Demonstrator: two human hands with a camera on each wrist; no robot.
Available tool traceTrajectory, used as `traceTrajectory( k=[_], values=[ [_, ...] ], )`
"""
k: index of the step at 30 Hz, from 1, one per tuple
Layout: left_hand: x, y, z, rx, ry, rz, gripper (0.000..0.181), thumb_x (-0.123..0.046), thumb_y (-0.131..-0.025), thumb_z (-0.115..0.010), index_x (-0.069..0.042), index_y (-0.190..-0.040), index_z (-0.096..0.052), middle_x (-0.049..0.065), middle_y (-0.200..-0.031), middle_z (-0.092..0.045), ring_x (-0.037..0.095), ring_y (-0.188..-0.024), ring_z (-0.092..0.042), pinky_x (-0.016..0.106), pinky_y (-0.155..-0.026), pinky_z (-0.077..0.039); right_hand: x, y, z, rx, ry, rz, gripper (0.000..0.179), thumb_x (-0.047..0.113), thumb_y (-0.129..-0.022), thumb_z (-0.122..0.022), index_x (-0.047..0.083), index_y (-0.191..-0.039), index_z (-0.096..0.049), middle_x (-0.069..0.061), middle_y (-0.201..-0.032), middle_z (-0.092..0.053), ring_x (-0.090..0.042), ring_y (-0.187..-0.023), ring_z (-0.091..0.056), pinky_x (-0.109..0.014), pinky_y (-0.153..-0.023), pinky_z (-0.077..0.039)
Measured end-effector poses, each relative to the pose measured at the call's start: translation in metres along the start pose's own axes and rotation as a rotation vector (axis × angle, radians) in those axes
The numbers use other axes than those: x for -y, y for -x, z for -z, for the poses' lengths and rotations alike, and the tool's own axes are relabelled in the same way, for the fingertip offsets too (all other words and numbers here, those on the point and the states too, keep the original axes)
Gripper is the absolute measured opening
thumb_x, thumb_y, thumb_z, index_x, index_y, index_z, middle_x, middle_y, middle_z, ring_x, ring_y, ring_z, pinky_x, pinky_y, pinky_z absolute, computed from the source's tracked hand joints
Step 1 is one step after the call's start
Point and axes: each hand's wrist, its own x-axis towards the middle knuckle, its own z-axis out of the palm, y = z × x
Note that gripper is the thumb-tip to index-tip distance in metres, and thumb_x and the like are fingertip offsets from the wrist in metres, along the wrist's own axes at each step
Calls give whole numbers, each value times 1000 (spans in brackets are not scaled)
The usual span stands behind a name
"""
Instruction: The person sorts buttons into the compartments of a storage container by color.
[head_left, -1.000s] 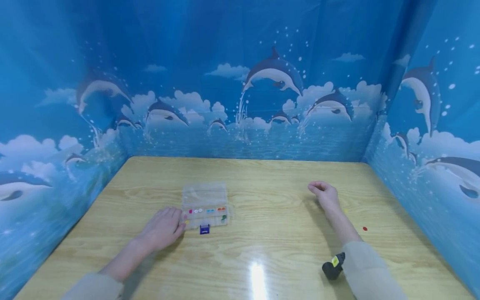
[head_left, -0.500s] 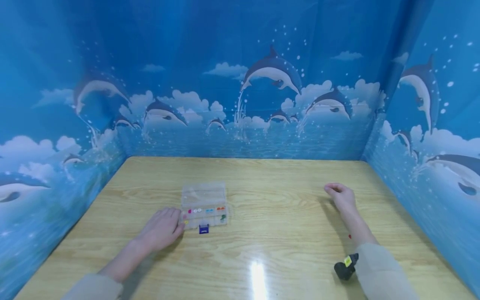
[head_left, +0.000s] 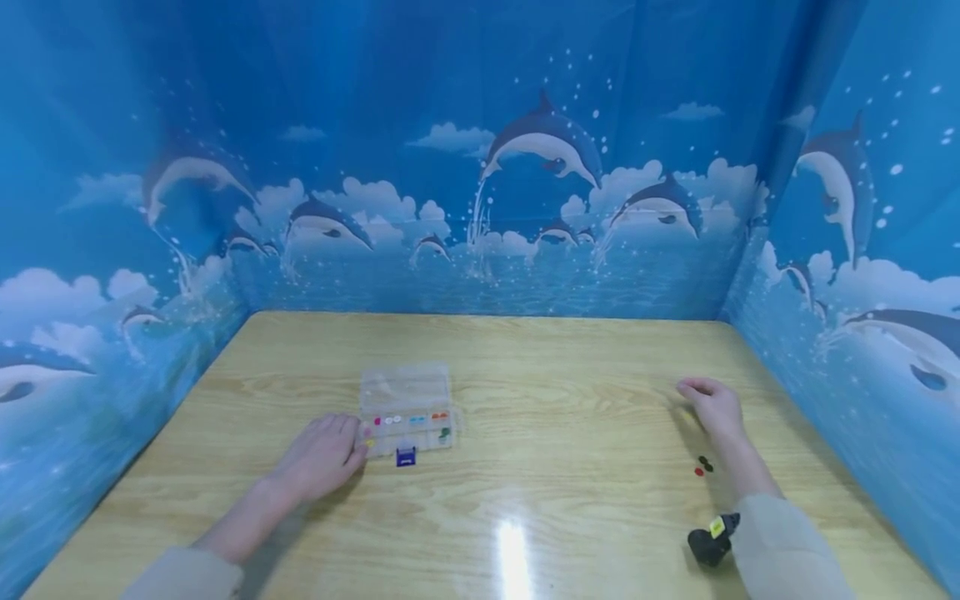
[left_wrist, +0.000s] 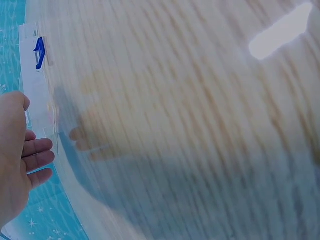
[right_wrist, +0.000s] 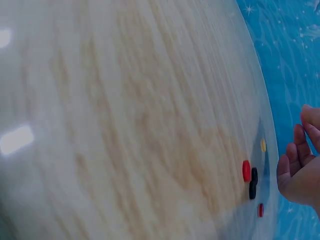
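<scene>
A clear plastic compartment box (head_left: 406, 387) lies with its lid raised on the left part of the table. Small button-like discs in pink, white, blue, orange, green and yellow sit in its compartments. A blue latch (head_left: 406, 457) is on its front edge. My left hand (head_left: 322, 454) holds the box's left end, thumb near the front corner. My right hand (head_left: 716, 408) hovers at the right, fingers loosely curled, nothing visible between them. Near its wrist lie a red disc (head_left: 699, 472) and two black discs (head_left: 706, 464). The right wrist view also shows a yellow disc (right_wrist: 263, 145) and another red disc (right_wrist: 260, 210).
The wood-grain table (head_left: 540, 400) is bounded at the back and sides by a blue dolphin-print curtain (head_left: 480, 167). A black wrist camera (head_left: 711, 542) sits by the right sleeve. Light glares off the table front.
My right hand has moved right and slightly nearer, and its forearm has uncovered the two black discs. The left hand stays at the box.
</scene>
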Motion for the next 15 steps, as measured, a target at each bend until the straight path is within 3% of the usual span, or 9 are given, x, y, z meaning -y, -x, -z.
traceTrajectory(
  k=[4, 8, 11, 15],
  values=[
    [-1, -1, 2, 0, 1, 2, 19, -21, -89, -56, -2, -93, -54, 12, -90, -56, 30, -89, -54, 46, -84, -45, -6, 0, 5, -25, 31, -3, 47, 26, -94, -51, -8, -126, -47, -29, -132, -41, -40, -122, -36, -52, -102, -28],
    [-1, -1, 3, 14, -3, 3, 19, -21, -89, -56, -2, -93, -54, 12, -91, -56, 30, -90, -54, 46, -84, -45, -11, 5, 11, -10, 117, -9, 47, 28, -94, -51, -8, -123, -50, -30, -129, -44, -36, -107, -45, -37, -79, -42],
    [-2, -1, 3, 19, -8, -1, 20, -21, -89, -56, -2, -93, -54, 12, -90, -56, 29, -89, -54, 46, -84, -45, -15, 7, 16, 27, 188, -3, 46, 30, -94, -52, -7, -121, -52, -29, -125, -47, -25, -81, -51, -28, -61, -40],
    [-1, 0, 3, 17, -10, -1, 19, -21, -89, -56, -2, -93, -54, 11, -89, -56, 29, -88, -54, 46, -83, -45, -23, 5, 22, 75, 249, 35, 44, 29, -92, -55, -7, -117, -55, -30, -120, -50, -13, -60, -45, -29, -51, -43]
  ],
)
